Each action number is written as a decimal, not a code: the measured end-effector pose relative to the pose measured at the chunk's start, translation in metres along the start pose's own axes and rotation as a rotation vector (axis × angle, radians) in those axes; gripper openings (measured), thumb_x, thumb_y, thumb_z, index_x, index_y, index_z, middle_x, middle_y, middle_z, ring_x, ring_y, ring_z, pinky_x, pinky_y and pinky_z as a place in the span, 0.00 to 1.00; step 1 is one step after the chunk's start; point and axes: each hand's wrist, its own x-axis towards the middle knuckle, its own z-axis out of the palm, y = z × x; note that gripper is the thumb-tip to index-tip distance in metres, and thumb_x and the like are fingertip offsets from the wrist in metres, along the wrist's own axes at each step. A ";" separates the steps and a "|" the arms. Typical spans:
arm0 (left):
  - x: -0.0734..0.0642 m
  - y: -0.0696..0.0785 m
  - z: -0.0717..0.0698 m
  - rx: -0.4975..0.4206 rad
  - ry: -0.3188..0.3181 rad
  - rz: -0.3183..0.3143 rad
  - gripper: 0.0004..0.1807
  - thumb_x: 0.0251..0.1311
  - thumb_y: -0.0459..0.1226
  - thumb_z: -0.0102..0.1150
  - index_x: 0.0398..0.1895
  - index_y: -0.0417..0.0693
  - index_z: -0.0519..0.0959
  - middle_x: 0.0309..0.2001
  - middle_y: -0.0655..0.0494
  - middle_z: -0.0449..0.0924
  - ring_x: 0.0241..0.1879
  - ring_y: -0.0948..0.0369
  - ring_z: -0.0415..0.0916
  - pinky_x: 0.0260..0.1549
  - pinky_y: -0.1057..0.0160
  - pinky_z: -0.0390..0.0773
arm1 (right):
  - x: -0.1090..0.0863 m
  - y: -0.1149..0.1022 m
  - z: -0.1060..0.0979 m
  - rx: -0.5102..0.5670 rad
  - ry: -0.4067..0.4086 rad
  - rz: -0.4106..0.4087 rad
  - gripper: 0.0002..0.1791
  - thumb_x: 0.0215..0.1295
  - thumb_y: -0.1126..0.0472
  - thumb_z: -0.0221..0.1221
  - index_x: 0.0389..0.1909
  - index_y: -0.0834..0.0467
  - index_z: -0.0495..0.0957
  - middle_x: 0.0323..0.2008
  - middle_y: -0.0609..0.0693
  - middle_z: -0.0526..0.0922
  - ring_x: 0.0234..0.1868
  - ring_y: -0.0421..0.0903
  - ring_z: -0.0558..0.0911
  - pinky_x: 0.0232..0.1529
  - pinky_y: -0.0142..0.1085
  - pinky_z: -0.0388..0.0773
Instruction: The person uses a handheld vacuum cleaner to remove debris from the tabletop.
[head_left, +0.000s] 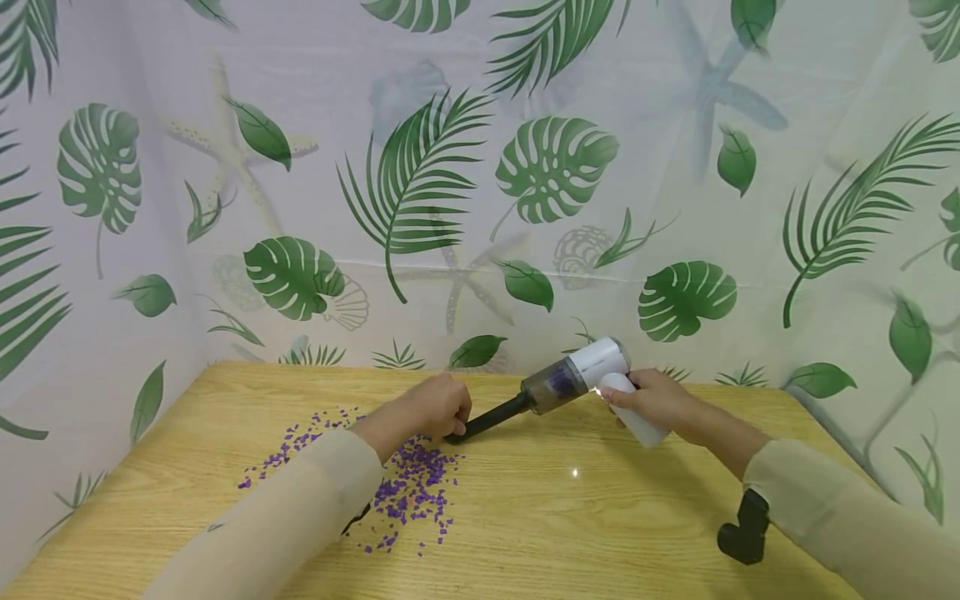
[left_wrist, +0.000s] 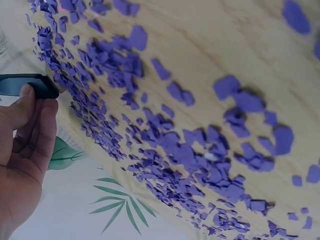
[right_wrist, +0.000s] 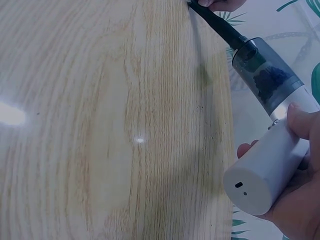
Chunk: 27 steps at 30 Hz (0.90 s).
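A white handheld vacuum cleaner point(head_left: 600, 362) with a smoky clear dust cup and a long black nozzle point(head_left: 495, 417) slants across the table. My right hand point(head_left: 652, 404) grips its white handle point(right_wrist: 265, 175), thumb on the upper side. Dark purple bits show inside the dust cup point(right_wrist: 267, 75). At the nozzle's tip, my left hand point(head_left: 435, 406) pinches the black end point(left_wrist: 30, 86) between thumb and fingers. Small purple paper scraps point(head_left: 412, 483) lie scattered close to that tip, and the left forearm hides part of them in the head view.
The wood-grain table point(head_left: 570, 533) carries a thinner trail of scraps point(head_left: 300, 437) toward the left. A white curtain with green leaf prints point(head_left: 555, 167) stands behind the table's back edge. A black wrist device point(head_left: 746, 529) sits at the right sleeve.
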 end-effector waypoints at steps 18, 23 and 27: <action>-0.011 0.005 0.001 -0.034 -0.020 0.016 0.08 0.59 0.35 0.70 0.23 0.49 0.85 0.22 0.60 0.82 0.21 0.66 0.74 0.25 0.68 0.76 | -0.003 0.005 0.001 0.011 -0.029 -0.041 0.22 0.76 0.52 0.54 0.49 0.71 0.73 0.38 0.63 0.82 0.36 0.52 0.84 0.35 0.42 0.81; -0.014 0.006 0.001 -0.044 0.006 0.044 0.06 0.57 0.35 0.71 0.23 0.47 0.86 0.23 0.58 0.83 0.21 0.66 0.75 0.25 0.68 0.77 | -0.004 0.005 0.002 0.027 -0.037 -0.044 0.23 0.76 0.53 0.54 0.50 0.72 0.72 0.40 0.63 0.81 0.36 0.52 0.85 0.35 0.42 0.81; -0.015 0.006 0.001 -0.049 0.002 0.043 0.06 0.57 0.35 0.71 0.24 0.47 0.86 0.23 0.58 0.84 0.22 0.66 0.76 0.26 0.68 0.78 | -0.004 0.005 0.002 0.029 -0.041 -0.040 0.23 0.76 0.53 0.54 0.52 0.73 0.71 0.41 0.64 0.81 0.37 0.52 0.85 0.36 0.42 0.81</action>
